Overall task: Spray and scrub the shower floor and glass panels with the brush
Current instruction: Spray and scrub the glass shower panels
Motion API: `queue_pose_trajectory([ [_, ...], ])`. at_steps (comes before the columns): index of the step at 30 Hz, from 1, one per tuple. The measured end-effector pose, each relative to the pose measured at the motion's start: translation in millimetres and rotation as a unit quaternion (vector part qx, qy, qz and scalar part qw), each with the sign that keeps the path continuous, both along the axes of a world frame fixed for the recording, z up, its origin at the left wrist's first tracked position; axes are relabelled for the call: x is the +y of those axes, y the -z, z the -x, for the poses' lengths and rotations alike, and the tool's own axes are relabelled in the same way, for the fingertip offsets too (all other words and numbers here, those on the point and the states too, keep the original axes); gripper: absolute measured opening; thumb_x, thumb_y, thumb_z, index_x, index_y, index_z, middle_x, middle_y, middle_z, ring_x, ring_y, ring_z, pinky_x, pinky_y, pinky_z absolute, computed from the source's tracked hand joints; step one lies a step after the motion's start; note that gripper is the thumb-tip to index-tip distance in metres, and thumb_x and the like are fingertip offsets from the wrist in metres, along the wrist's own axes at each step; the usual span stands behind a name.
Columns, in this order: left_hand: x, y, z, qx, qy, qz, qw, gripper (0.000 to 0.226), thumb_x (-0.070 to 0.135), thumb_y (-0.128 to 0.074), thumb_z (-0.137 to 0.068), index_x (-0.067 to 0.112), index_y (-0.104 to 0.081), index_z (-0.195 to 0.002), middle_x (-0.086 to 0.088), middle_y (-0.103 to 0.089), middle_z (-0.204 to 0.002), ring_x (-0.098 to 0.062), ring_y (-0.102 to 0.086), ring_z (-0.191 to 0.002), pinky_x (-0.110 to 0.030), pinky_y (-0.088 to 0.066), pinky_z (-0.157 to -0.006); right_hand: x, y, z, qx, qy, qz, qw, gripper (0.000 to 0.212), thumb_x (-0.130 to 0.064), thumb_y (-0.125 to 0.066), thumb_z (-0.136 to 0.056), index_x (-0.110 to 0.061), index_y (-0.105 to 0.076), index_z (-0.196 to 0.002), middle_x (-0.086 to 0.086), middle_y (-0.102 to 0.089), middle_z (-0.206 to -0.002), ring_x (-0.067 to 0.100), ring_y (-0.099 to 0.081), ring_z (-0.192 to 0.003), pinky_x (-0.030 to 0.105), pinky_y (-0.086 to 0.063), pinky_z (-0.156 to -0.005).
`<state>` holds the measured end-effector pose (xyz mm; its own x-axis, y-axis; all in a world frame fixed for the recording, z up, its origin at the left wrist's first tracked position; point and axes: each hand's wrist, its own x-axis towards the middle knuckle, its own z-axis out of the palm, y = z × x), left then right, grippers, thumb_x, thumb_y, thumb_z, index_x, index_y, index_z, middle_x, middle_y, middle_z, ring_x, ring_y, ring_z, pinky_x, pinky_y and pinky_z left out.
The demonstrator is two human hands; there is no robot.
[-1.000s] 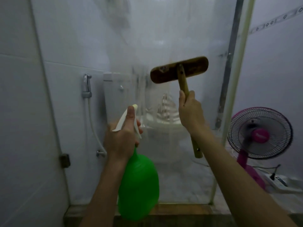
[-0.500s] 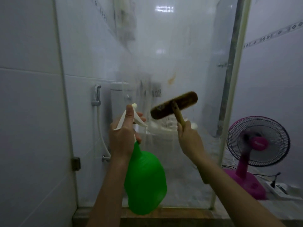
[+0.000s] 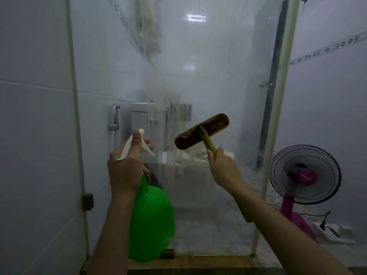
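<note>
Your left fingers curl on the spray bottle, aimed at the glass panel, while right fingers clench the brush for scrubbing.

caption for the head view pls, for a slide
Left hand aims green spray bottle while right hand holds brush at glass panel.

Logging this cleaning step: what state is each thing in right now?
left hand: grips the spray bottle at its trigger.
spray bottle: held up, nozzle toward the glass panel.
right hand: grips the brush handle.
brush: raised, head tilted.
glass panel: cloudy, streaked.
fan: upright, right of the glass; running unclear.
</note>
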<state>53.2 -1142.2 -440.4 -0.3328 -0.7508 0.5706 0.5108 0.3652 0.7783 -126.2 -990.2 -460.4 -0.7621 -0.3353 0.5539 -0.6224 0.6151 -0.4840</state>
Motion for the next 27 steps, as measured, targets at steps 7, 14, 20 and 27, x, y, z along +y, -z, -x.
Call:
queue_pose_trajectory([
  [7,-19,11,3,-0.011,0.012,-0.015,1.000,0.034,0.046,-0.049,-0.103,0.031,-0.071,-0.083,0.005,-0.076,-0.082,-0.036,-0.065,-0.066,-0.026,-0.046,-0.042,-43,-100,14,0.022,0.002,0.123,0.992,0.043,-0.047,-0.025,-0.103,-0.011,-0.047,-0.106,0.008,-0.057,-0.090,0.023,-0.058,-0.072,0.042,-0.052,-0.062],
  [14,-47,27,-6,-0.042,0.016,0.010,0.999,0.039,0.052,-0.048,-0.098,0.026,-0.073,-0.084,0.005,-0.077,-0.083,-0.020,-0.059,-0.046,-0.025,-0.045,-0.041,-67,-17,-17,0.008,-0.013,0.061,0.998,0.037,-0.044,-0.029,-0.103,-0.012,-0.046,-0.105,0.008,-0.060,-0.085,0.029,-0.061,-0.075,0.042,-0.050,-0.064],
  [20,-65,35,-15,-0.027,0.003,-0.008,1.000,0.037,0.050,-0.047,-0.099,0.025,-0.072,-0.087,-0.001,-0.076,-0.086,-0.017,-0.059,-0.051,-0.020,-0.044,-0.038,-108,-59,-19,0.083,-0.070,0.068,0.992,0.027,-0.045,-0.028,-0.104,-0.023,-0.042,-0.098,-0.005,-0.052,-0.075,0.016,-0.056,-0.063,0.037,-0.050,-0.059],
  [27,-87,46,-24,-0.019,-0.055,-0.002,0.998,0.035,0.052,-0.048,-0.100,0.036,-0.071,-0.081,-0.005,-0.076,-0.088,-0.021,-0.055,-0.048,-0.025,-0.044,-0.042,-100,20,-33,0.029,-0.068,-0.009,0.997,0.026,-0.044,-0.031,-0.103,-0.020,-0.042,-0.103,-0.003,-0.052,-0.071,0.011,-0.051,-0.055,0.027,-0.038,-0.047],
])
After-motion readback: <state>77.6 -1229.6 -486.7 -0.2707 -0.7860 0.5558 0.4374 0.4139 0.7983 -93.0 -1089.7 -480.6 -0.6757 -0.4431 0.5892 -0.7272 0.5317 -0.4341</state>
